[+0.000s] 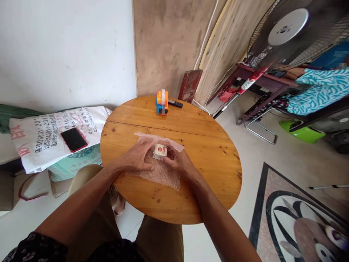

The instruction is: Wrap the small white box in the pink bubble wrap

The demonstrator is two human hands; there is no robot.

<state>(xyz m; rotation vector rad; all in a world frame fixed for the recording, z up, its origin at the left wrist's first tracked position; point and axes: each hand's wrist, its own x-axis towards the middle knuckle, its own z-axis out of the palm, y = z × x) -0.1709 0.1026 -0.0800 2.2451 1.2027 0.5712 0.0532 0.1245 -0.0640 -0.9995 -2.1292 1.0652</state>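
Note:
A small white box [160,151] with red print rests on a sheet of bubble wrap [163,175], which lies spread on the round wooden table [215,153]. My right hand [177,160] grips the box from its right side, thumb at the near edge and fingers behind. To the left of the box, my left hand [139,154] lies on the wrap with thumb and fingers apart, holding nothing that I can see.
At the table's far edge stand an orange and blue tape dispenser [162,102] and a black object [175,103]. A phone [73,139] lies on white sacks [51,134] at left. A fan [286,31] stands at right, with a seated person [319,87] beyond.

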